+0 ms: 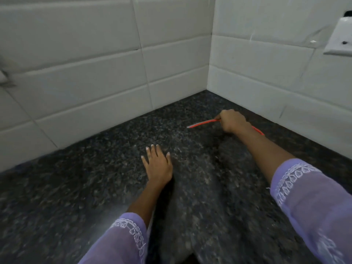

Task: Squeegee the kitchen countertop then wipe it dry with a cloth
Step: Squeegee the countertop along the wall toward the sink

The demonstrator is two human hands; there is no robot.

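Note:
A dark speckled granite countertop (76, 187) fills the lower view and runs into a tiled corner. My right hand (231, 121) grips a red squeegee (202, 123) near that corner; its thin red blade sticks out to the left of my fist, and a short red piece shows behind my wrist. The blade lies low over the stone. My left hand (158, 164) rests flat on the countertop with fingers spread, nearer to me and left of the squeegee. No cloth is in view.
White wall tiles (85, 73) rise behind and to the right of the counter, meeting at a corner (208, 88). A white switch plate (341, 39) sits on the right wall. A blurred grey fixture (5, 77) shows at the left edge.

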